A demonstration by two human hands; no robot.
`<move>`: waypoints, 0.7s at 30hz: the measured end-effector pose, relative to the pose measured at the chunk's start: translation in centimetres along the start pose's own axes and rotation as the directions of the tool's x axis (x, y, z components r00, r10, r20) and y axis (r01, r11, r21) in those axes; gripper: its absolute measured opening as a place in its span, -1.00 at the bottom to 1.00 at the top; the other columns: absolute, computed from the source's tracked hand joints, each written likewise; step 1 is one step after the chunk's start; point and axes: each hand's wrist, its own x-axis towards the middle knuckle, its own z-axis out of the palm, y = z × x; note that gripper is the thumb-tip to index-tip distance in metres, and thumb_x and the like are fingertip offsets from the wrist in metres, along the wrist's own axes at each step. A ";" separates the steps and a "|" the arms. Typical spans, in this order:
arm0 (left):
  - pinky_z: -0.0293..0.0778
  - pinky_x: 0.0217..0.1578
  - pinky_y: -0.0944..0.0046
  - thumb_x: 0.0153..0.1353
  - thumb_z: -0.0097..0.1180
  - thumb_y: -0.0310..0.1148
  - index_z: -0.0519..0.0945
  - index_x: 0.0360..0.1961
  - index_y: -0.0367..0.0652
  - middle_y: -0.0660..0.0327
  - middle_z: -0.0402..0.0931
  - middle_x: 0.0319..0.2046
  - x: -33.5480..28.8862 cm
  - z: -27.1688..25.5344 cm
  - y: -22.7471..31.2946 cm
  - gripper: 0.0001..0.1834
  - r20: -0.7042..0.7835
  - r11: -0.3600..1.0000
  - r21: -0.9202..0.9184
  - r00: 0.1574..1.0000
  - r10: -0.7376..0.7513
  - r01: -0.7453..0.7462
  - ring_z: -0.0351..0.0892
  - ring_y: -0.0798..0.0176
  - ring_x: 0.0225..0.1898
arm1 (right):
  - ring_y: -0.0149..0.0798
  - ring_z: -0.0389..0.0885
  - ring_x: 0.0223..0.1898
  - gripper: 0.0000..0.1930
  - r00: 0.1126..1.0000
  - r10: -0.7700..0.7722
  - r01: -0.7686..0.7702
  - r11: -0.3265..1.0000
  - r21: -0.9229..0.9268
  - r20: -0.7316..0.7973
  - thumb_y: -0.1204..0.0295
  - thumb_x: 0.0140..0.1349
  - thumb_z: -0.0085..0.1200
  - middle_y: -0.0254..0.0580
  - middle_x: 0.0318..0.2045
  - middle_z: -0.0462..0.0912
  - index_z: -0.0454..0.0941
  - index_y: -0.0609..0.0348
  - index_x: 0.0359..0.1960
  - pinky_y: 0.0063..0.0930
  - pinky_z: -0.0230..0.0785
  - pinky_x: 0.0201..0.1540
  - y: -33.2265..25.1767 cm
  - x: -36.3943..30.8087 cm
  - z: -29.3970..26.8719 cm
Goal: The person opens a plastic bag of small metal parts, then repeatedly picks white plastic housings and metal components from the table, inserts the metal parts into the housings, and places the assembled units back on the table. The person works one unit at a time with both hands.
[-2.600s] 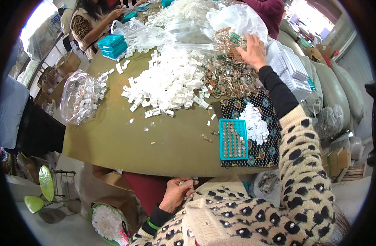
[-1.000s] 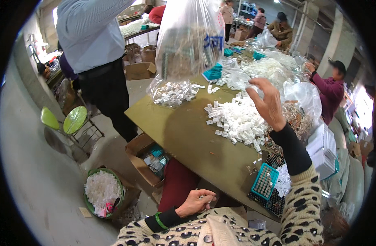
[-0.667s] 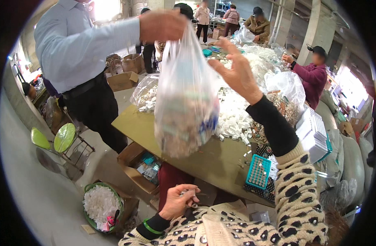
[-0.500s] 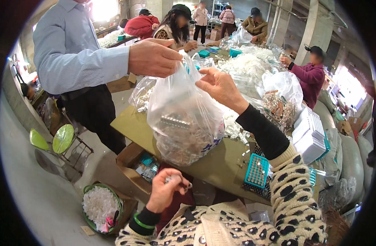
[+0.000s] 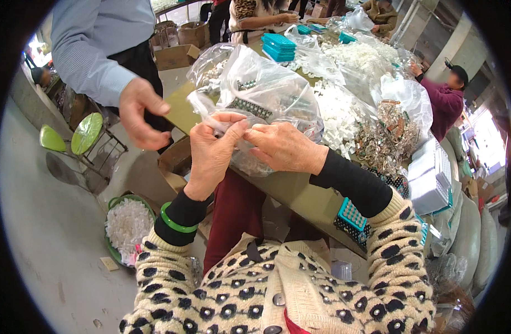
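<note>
A clear plastic bag (image 5: 275,78) stands on the near edge of the olive table, its sides slumped. Through the film show dark strips with rows of pale dots (image 5: 250,107); the rest of its contents is blurred. My left hand (image 5: 211,153) pinches the gathered film at the bag's near side, with a small greyish bit by its fingers that I cannot make out. Close against it, my right hand (image 5: 289,146) has its fingers closed on the same gathered film. To the left, a co-worker's hand (image 5: 141,114) in a striped blue sleeve hangs apart from the bag, holding nothing.
White plastic pieces (image 5: 336,111) and a tangled metallic heap (image 5: 386,136) cover the table's right. Teal trays (image 5: 279,49) stack farther back; white trays (image 5: 428,175) stand right. A cardboard box (image 5: 175,164), a green chair (image 5: 87,133) and a basket (image 5: 112,245) of white pieces sit left.
The co-worker's hand has let go of the bag's top and drawn back left. My left hand has risen to the bag, and my right hand has come lower and nearer. The bag has sagged.
</note>
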 end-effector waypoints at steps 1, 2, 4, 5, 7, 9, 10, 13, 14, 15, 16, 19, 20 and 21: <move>0.30 -0.51 0.52 0.23 0.24 -0.50 0.66 -0.23 -0.31 0.37 0.50 -0.41 -0.3 -0.2 -0.1 -0.88 -0.020 0.999 -0.046 1.000 -0.004 0.003 0.35 0.58 -0.53 | 0.06 0.65 -0.36 -0.81 0.998 0.019 -0.016 0.999 -0.048 0.066 0.48 0.18 0.04 -0.05 -0.39 0.58 0.45 0.22 -0.17 -0.12 0.51 -0.34 -0.3 0.0 0.2; 0.29 -0.51 0.52 0.24 0.23 -0.51 0.66 -0.23 -0.32 0.37 0.50 -0.40 -0.7 -0.4 -0.3 -0.89 -0.038 0.996 -0.093 0.999 -0.007 0.004 0.35 0.58 -0.53 | 0.13 0.64 -0.35 -0.88 0.997 0.057 -0.056 0.998 -0.014 0.055 0.53 0.17 -0.02 0.00 -0.41 0.54 0.42 0.27 -0.26 -0.09 0.52 -0.30 -0.2 0.1 0.2; 0.29 -0.51 0.52 0.26 0.16 -0.57 0.64 -0.22 -0.33 0.34 0.47 -0.34 -1.6 -0.8 -0.4 -0.90 -0.056 0.986 -0.160 0.997 0.048 -0.056 0.36 0.56 -0.49 | 0.16 0.63 -0.33 -0.88 0.984 0.166 -0.170 0.983 -0.064 -0.067 0.56 0.15 -0.04 0.08 -0.35 0.54 0.41 0.31 -0.27 -0.08 0.52 -0.29 0.7 0.4 0.1; 0.30 -0.50 0.51 0.26 0.15 -0.58 0.64 -0.22 -0.33 0.32 0.47 -0.33 -2.2 -0.9 -0.4 -0.90 -0.016 0.975 -0.189 0.993 0.116 -0.117 0.37 0.55 -0.48 | 0.17 0.63 -0.32 -0.88 0.970 0.198 -0.211 0.974 -0.087 -0.141 0.57 0.15 -0.06 0.12 -0.32 0.54 0.41 0.33 -0.28 -0.08 0.52 -0.28 1.5 0.6 0.0; 0.32 -0.50 0.49 0.27 0.12 -0.60 0.64 -0.22 -0.31 0.28 0.46 -0.31 -3.7 -1.1 -0.4 -0.90 0.041 0.952 -0.240 0.977 0.208 -0.193 0.38 0.51 -0.46 | 0.25 0.57 -0.14 -0.67 0.905 0.390 -0.408 0.909 -0.088 -0.170 0.56 0.15 0.00 0.31 -0.10 0.48 0.38 0.46 -0.04 -0.08 0.49 -0.10 3.6 0.5 -0.7; 0.37 -0.45 0.45 0.24 0.13 -0.63 0.65 -0.22 -0.29 0.20 0.48 -0.31 -5.0 -1.2 -0.3 -0.88 0.159 0.922 -0.229 0.922 0.353 -0.313 0.45 0.41 -0.43 | 0.29 0.46 0.08 -0.46 0.828 0.509 -0.549 0.822 -0.153 -0.235 0.49 0.16 0.08 0.43 0.09 0.40 0.28 0.55 0.16 -0.10 0.40 0.11 5.9 0.0 -1.7; 0.38 -0.43 0.44 0.22 0.15 -0.64 0.65 -0.23 -0.29 0.19 0.49 -0.32 -5.5 -1.2 -0.3 -0.88 0.190 0.921 -0.221 0.912 0.363 -0.321 0.47 0.40 -0.41 | 0.30 0.41 0.16 -0.39 0.799 0.536 -0.593 0.777 -0.211 -0.274 0.46 0.17 0.10 0.48 0.14 0.35 0.22 0.61 0.20 -0.11 0.35 0.19 7.1 -0.2 -2.3; 0.42 -0.37 0.39 0.14 0.24 -0.65 0.68 -0.20 -0.27 0.18 0.54 -0.36 -6.5 -1.2 -0.4 -0.81 0.274 0.926 -0.177 0.887 0.371 -0.333 0.51 0.35 -0.39 | 0.09 0.59 -0.11 -0.27 0.570 0.756 -0.760 0.634 0.143 -0.323 0.33 0.19 0.13 0.39 0.06 0.43 0.12 0.58 0.28 -0.19 0.55 -0.21 10.0 -2.2 -4.9; 0.42 -0.37 0.37 0.12 0.25 -0.65 0.69 -0.19 -0.27 0.18 0.55 -0.36 -6.7 -1.3 -0.4 -0.79 0.316 0.933 -0.151 0.878 0.360 -0.328 0.52 0.33 -0.39 | -0.06 0.68 -0.32 -0.28 0.473 0.864 -0.795 0.504 0.338 -0.174 0.32 0.21 0.12 0.28 -0.02 0.51 0.13 0.51 0.31 -0.29 0.61 -0.51 10.6 -3.1 -5.9; 0.42 -0.36 0.36 0.11 0.26 -0.65 0.69 -0.17 -0.26 0.18 0.56 -0.37 -6.9 -1.4 -0.3 -0.77 0.353 0.933 -0.127 0.863 0.361 -0.338 0.52 0.32 -0.40 | -0.16 0.68 -0.44 -0.31 0.338 0.941 -0.789 0.296 0.538 -0.022 0.31 0.24 0.11 0.20 -0.10 0.56 0.15 0.45 0.31 -0.37 0.57 -0.66 10.7 -3.9 -6.1; 0.41 -0.35 0.35 0.08 0.28 -0.64 0.69 -0.13 -0.25 0.18 0.56 -0.40 -6.8 -1.4 -0.4 -0.72 0.376 0.926 -0.104 0.847 0.375 -0.364 0.53 0.29 -0.40 | -0.10 0.67 -0.46 -0.38 0.354 0.934 -0.793 0.324 0.517 -0.043 0.32 0.21 0.12 0.25 -0.14 0.58 0.24 0.46 0.22 -0.32 0.56 -0.53 10.9 -4.3 -6.3; 0.40 -0.37 0.34 0.05 0.29 -0.64 0.68 -0.13 -0.26 0.18 0.56 -0.42 -6.7 -1.5 -0.3 -0.70 0.370 0.934 -0.061 0.861 0.348 -0.351 0.53 0.28 -0.41 | -0.02 0.68 -0.41 -0.69 0.476 0.859 -0.833 0.509 0.218 -0.188 0.41 0.18 0.12 0.24 -0.27 0.63 0.56 0.45 -0.14 -0.22 0.52 -0.28 9.9 -4.4 -5.7; 0.39 -0.37 0.33 0.05 0.30 -0.63 0.67 -0.11 -0.26 0.18 0.56 -0.44 -6.4 -1.5 -0.2 -0.68 0.368 0.924 -0.054 0.853 0.371 -0.379 0.53 0.27 -0.42 | -0.11 0.68 -0.41 -0.71 0.685 0.651 -0.667 0.741 0.076 -0.329 0.42 0.22 0.13 0.11 -0.29 0.66 0.58 0.41 -0.12 -0.33 0.52 -0.34 9.3 -4.0 -5.2; 0.39 -0.37 0.33 0.06 0.30 -0.62 0.67 -0.10 -0.27 0.18 0.56 -0.44 -6.2 -1.4 -0.1 -0.68 0.367 0.922 -0.054 0.851 0.376 -0.384 0.53 0.27 -0.42 | -0.21 0.68 -0.40 -0.73 0.795 0.457 -0.529 0.844 -0.086 -0.399 0.43 0.25 0.14 -0.03 -0.30 0.68 0.60 0.37 -0.09 -0.43 0.53 -0.41 8.5 -3.4 -4.7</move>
